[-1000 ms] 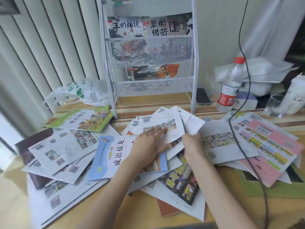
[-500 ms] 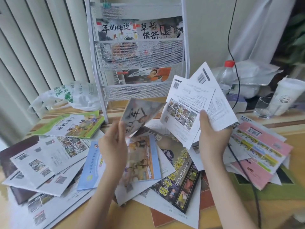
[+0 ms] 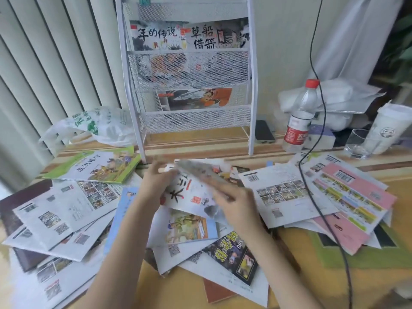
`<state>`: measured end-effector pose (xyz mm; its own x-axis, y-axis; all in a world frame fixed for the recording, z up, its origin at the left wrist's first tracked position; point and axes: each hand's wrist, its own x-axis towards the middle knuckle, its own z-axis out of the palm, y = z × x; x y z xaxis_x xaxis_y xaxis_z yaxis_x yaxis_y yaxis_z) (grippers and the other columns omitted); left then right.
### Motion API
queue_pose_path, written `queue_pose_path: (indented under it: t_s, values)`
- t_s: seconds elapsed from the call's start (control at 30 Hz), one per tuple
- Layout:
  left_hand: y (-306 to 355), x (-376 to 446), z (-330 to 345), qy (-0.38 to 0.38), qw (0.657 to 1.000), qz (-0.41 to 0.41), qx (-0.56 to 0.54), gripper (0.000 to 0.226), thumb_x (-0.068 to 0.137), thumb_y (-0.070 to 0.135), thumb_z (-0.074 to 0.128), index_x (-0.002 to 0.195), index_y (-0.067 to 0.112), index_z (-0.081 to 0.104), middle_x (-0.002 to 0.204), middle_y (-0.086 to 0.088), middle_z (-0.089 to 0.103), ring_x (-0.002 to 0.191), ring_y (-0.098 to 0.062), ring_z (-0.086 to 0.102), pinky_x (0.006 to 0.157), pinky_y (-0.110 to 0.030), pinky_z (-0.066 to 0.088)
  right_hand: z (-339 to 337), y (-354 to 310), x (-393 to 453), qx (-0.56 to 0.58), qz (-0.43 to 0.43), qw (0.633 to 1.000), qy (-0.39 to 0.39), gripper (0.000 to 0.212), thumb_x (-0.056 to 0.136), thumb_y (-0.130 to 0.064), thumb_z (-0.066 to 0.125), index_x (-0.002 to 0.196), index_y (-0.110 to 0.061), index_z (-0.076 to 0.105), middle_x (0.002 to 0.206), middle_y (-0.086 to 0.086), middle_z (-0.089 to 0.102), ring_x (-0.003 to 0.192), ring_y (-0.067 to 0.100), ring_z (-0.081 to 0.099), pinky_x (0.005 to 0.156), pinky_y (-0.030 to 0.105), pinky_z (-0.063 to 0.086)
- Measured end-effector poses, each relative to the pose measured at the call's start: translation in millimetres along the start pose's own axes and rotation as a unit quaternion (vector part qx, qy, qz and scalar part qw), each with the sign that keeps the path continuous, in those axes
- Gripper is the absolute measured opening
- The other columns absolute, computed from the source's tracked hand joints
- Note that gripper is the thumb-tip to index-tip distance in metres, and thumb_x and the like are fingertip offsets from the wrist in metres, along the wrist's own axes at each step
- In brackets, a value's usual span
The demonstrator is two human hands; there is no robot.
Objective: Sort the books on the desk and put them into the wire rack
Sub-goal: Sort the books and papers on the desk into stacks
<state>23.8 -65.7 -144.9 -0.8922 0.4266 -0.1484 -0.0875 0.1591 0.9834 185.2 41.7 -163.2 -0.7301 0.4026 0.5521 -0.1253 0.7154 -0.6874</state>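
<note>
Thin books lie scattered over the desk [image 3: 301,255]. My left hand [image 3: 156,181] grips the upper left edge of a white ink-painting book [image 3: 189,197] with large black characters, held just above the pile. My right hand [image 3: 236,204] grips its right side, blurred by motion. The white wire rack [image 3: 189,121] stands behind, with two ink-painting books in its upper tier and one with an orange figure in the lower tier. A green book [image 3: 100,166] lies at the left, a blue book [image 3: 191,226] under my hands, a black book [image 3: 234,257] in front.
A black cable [image 3: 312,175] hangs across the right-hand books. A water bottle [image 3: 298,117], a phone [image 3: 264,131], a glass [image 3: 356,143] and a paper cup [image 3: 383,128] stand at the back right. A plastic bag [image 3: 93,126] lies left of the rack.
My right hand put down the white back-cover books on the right pile and came over to the book in my left hand. Both hands now hold that book, lower and flatter.
</note>
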Motion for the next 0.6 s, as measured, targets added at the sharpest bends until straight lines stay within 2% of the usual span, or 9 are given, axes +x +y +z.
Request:
queue_pose_path:
  t_s: [0.1, 0.17, 0.23, 0.27, 0.37, 0.43, 0.5, 0.57, 0.6]
  values:
    - [-13, 9, -13, -0.040, 0.996, -0.059, -0.048, 0.020, 0.091, 0.016, 0.054, 0.106, 0.015, 0.067, 0.066, 0.006, 0.065, 0.056, -0.013, 0.059, 0.052, -0.022, 0.049, 6, 9, -4, 0.050, 0.098, 0.986, -0.124, 0.051, 0.082, -0.002, 0.067, 0.108, -0.046, 0.065, 0.114, -0.017, 0.065, 0.113, -0.010, 0.053, 0.097, 0.022, 0.047]
    - [-13, 11, -18, -0.062, 0.998, -0.023, -0.008, 0.029, 0.092, 0.028, 0.053, 0.114, 0.017, 0.068, 0.078, 0.005, 0.068, 0.067, -0.013, 0.062, 0.064, -0.022, 0.051, -2, 7, -1, 0.115, 0.138, 0.976, -0.124, 0.041, 0.085, -0.009, 0.067, 0.093, -0.049, 0.069, 0.100, -0.025, 0.068, 0.107, -0.002, 0.060, 0.088, 0.016, 0.046]
    - [-13, 7, -20, -0.106, 0.993, -0.038, -0.030, 0.039, 0.093, 0.045, 0.047, 0.114, 0.021, 0.069, 0.108, -0.001, 0.066, 0.097, -0.018, 0.060, 0.090, -0.034, 0.046, -6, 7, 0, 0.166, 0.159, 0.965, -0.124, 0.031, 0.085, -0.012, 0.067, 0.086, -0.043, 0.072, 0.090, -0.026, 0.070, 0.094, -0.005, 0.064, 0.078, 0.011, 0.046]
    - [-13, 4, -21, -0.114, 0.991, -0.046, -0.047, 0.037, 0.096, 0.044, 0.043, 0.112, 0.022, 0.069, 0.112, -0.002, 0.065, 0.101, -0.019, 0.059, 0.092, -0.037, 0.044, -7, 8, 0, 0.173, 0.170, 0.964, -0.112, 0.027, 0.085, -0.013, 0.067, 0.084, -0.039, 0.073, 0.086, -0.025, 0.070, 0.086, -0.006, 0.064, 0.072, 0.011, 0.046]
    - [-17, 5, -20, -0.126, 0.990, -0.034, -0.060, 0.022, 0.095, 0.019, 0.054, 0.110, 0.029, 0.067, 0.103, -0.006, 0.071, 0.085, -0.024, 0.057, 0.073, -0.032, 0.045, -4, 8, -1, 0.219, 0.206, 0.954, -0.003, 0.020, 0.086, -0.016, 0.066, 0.090, -0.036, 0.067, 0.081, -0.024, 0.070, 0.078, -0.006, 0.065, 0.067, 0.011, 0.047]
    - [-19, 7, -20, -0.155, 0.987, -0.014, -0.047, 0.039, 0.089, 0.007, 0.061, 0.121, 0.031, 0.063, 0.097, -0.008, 0.071, 0.070, -0.023, 0.055, 0.057, -0.026, 0.047, -4, 7, 1, 0.252, 0.209, 0.942, 0.074, 0.024, 0.088, -0.015, 0.063, 0.094, -0.037, 0.062, 0.083, -0.022, 0.071, 0.084, -0.010, 0.064, 0.068, 0.005, 0.045]
    - [-18, 7, -20, -0.172, 0.983, -0.009, -0.055, 0.050, 0.086, -0.003, 0.060, 0.128, 0.026, 0.056, 0.083, -0.006, 0.073, 0.058, -0.019, 0.063, 0.047, -0.024, 0.051, -3, 5, 2, 0.224, 0.200, 0.950, 0.088, 0.025, 0.089, -0.012, 0.061, 0.088, -0.036, 0.065, 0.075, -0.012, 0.071, 0.077, -0.006, 0.064, 0.066, 0.006, 0.045]
    - [-18, 6, -19, -0.179, 0.980, -0.012, -0.088, 0.055, 0.085, -0.009, 0.059, 0.130, 0.022, 0.053, 0.080, -0.008, 0.074, 0.056, -0.020, 0.068, 0.046, -0.026, 0.055, 0, 7, 2, 0.168, 0.173, 0.969, 0.060, 0.028, 0.088, -0.015, 0.063, 0.093, -0.042, 0.069, 0.088, -0.028, 0.069, 0.091, -0.011, 0.062, 0.095, 0.027, 0.048]
    - [-17, 4, -19, -0.182, 0.977, -0.015, -0.108, 0.055, 0.084, -0.011, 0.058, 0.129, 0.020, 0.053, 0.080, -0.009, 0.074, 0.057, -0.021, 0.069, 0.045, -0.027, 0.055, 1, 8, 1, 0.142, 0.161, 0.975, 0.052, 0.027, 0.086, -0.024, 0.063, 0.096, -0.048, 0.069, 0.098, -0.032, 0.067, 0.104, -0.010, 0.058, 0.108, 0.044, 0.036]
